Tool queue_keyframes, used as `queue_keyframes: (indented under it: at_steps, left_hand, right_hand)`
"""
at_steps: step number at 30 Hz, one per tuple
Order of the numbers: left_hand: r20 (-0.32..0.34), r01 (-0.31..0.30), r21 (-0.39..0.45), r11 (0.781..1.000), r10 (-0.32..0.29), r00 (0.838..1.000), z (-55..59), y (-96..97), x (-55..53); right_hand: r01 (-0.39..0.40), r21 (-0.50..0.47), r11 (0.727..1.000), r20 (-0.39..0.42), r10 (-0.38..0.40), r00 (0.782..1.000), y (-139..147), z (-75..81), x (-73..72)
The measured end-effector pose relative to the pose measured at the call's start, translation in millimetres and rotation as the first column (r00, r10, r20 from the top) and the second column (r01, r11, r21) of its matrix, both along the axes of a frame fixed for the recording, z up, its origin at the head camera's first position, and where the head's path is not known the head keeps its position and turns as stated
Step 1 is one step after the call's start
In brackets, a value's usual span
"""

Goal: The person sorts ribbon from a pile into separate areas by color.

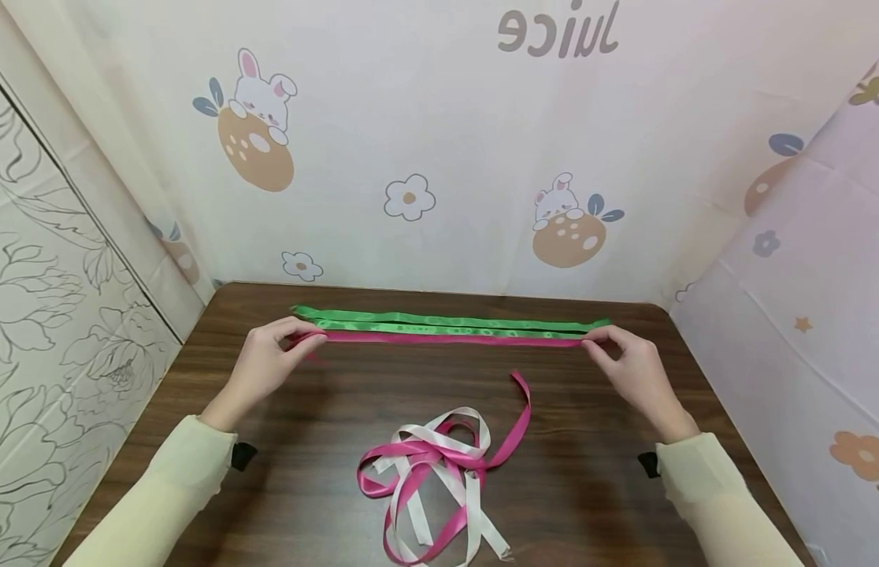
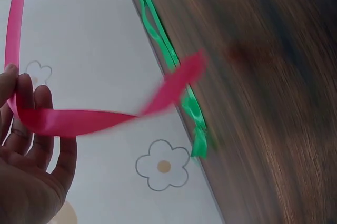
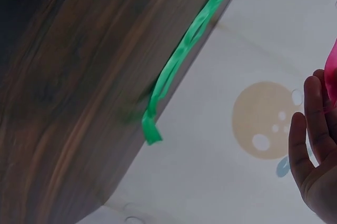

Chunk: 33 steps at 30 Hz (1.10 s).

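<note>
A pink ribbon is stretched straight between my two hands in the head view. My left hand pinches it near one end, and a loose pink tail trails past the fingers in the left wrist view. At the other end my right hand pinches the ribbon between thumb and fingers. Just behind it, a doubled green ribbon lies along the back of the table, with one end showing in the right wrist view.
A loose tangle of pink and white ribbons lies on the dark wooden table near the front. Behind the table hangs a pale curtain printed with rabbits and flowers. A flower-patterned panel stands at the left.
</note>
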<state>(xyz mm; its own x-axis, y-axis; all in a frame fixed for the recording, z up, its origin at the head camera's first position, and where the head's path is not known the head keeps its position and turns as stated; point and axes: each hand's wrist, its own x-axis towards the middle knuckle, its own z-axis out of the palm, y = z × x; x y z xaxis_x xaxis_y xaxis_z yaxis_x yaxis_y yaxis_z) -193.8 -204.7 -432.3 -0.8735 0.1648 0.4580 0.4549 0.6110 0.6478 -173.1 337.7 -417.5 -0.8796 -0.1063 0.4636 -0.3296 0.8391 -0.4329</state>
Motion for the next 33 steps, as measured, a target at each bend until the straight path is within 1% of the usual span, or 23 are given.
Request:
queue_keyframes:
  at_steps: [4, 9, 13, 15, 20, 25, 27, 31, 33]
  left_hand:
    - [0.009, -0.014, -0.002, 1.000, 0.014, 1.000, -0.9, -6.6, -3.9]
    - [0.024, -0.031, 0.003, 1.000, 0.031, 0.999, -6.4, -14.3, -9.1]
    - [0.058, -0.050, -0.004, 0.999, 0.050, 0.997, -12.5, -19.3, -13.7]
    - [0.088, -0.062, -0.010, 0.998, 0.063, 0.994, -15.7, -20.9, -16.1]
    - [0.152, -0.091, -0.035, 0.995, 0.095, 0.984, -26.9, -23.5, -24.2]
    - [0.197, -0.114, -0.084, 0.990, 0.128, 0.972, -40.9, -26.8, -34.7]
    - [0.207, -0.113, -0.104, 0.988, 0.132, 0.969, -45.7, -28.2, -38.3]
    - [0.231, -0.103, -0.118, 0.988, 0.128, 0.964, -52.4, -30.3, -43.7]
    - [0.238, -0.100, -0.119, 0.988, 0.126, 0.963, -54.8, -31.3, -46.1]
  right_hand:
    - [0.035, 0.003, 0.999, 0.036, -0.035, 0.999, 9.7, -2.6, -2.5]
    - [0.074, 0.020, 0.997, 0.100, -0.076, 0.992, 20.4, -7.1, -5.9]
    - [0.099, 0.029, 0.995, 0.155, -0.102, 0.983, 27.9, -10.2, -8.2]
    - [0.106, 0.035, 0.994, 0.182, -0.111, 0.977, 30.7, -12.5, -9.4]
    - [0.114, 0.044, 0.993, 0.234, -0.121, 0.965, 37.4, -22.5, -15.4]
    - [0.129, 0.067, 0.989, 0.257, -0.142, 0.956, 46.5, -35.3, -23.6]
    - [0.136, 0.076, 0.988, 0.273, -0.151, 0.950, 50.1, -39.9, -26.2]
    - [0.151, 0.084, 0.985, 0.317, -0.170, 0.933, 56.3, -48.7, -31.6]
    - [0.160, 0.085, 0.983, 0.348, -0.180, 0.920, 58.6, -52.8, -34.8]
